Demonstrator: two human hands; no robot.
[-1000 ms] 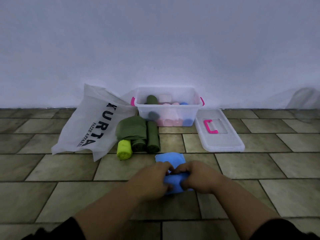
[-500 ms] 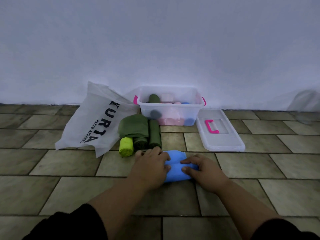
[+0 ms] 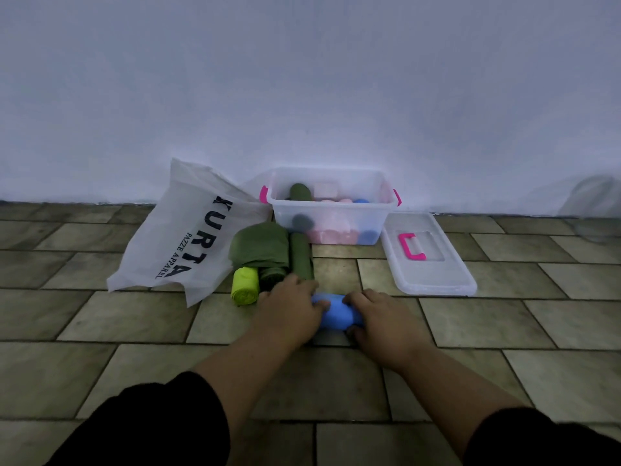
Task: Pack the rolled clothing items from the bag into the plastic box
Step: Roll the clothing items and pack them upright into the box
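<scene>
From the head view I see both hands down on the tiled floor (image 3: 100,317), pressed onto a blue roll (image 3: 336,312) that lies crosswise between them. My left hand (image 3: 290,311) curls over the roll's left end with the fingers bent around it; my right hand (image 3: 383,317) cups the right end, fingers over the top and thumb tucked under the near side. The roll rests on the floor, near the middle and on the near side of everything else. Just beyond the left hand lie a lime roll (image 3: 245,285), a dark green bundle (image 3: 260,245) and a long green roll (image 3: 301,255), side by side. Left of those the white bag (image 3: 178,240) slumps on the floor. The clear box (image 3: 331,216) stands against the far wall (image 3: 302,79), already holding green, pink and blue rolls. Its lid (image 3: 433,274), with a pink handle, lies flat just right of it.
</scene>
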